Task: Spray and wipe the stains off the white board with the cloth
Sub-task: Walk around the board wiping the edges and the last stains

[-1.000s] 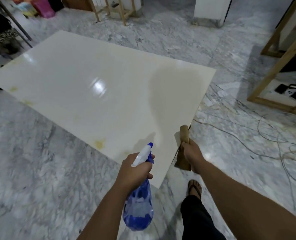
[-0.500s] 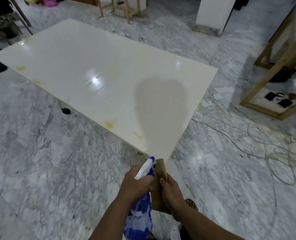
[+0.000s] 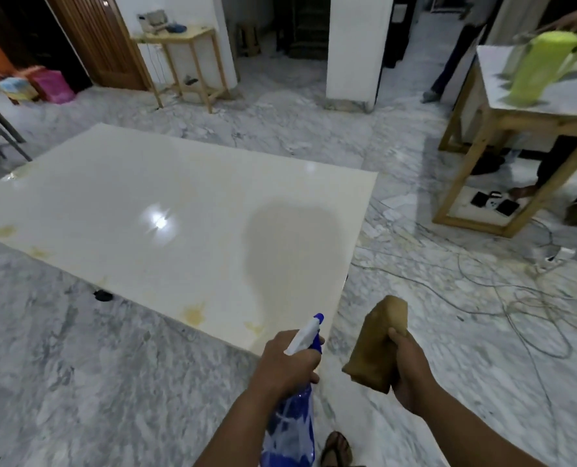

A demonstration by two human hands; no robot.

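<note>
The white board (image 3: 138, 210) lies flat on the marble floor, with yellow stains (image 3: 194, 313) along its near edge and more at its left end. My left hand (image 3: 287, 360) grips a blue spray bottle (image 3: 294, 429) by its white trigger head, nozzle pointing at the board's near corner. To its right, my right hand (image 3: 408, 365) holds a folded brown cloth (image 3: 378, 345) upright above the floor, just off the board's corner.
Loose cables (image 3: 482, 291) and a power strip (image 3: 558, 256) trail over the floor at the right. A wooden table (image 3: 516, 119) with a green jug (image 3: 540, 67) stands far right, another person's legs behind it. A small wooden stand (image 3: 182, 59) is at the back.
The view has tilted up, showing more of the room. My right hand with the cloth has moved away from the bottle to the right; my left hand still holds the bottle toward the near corner.
</note>
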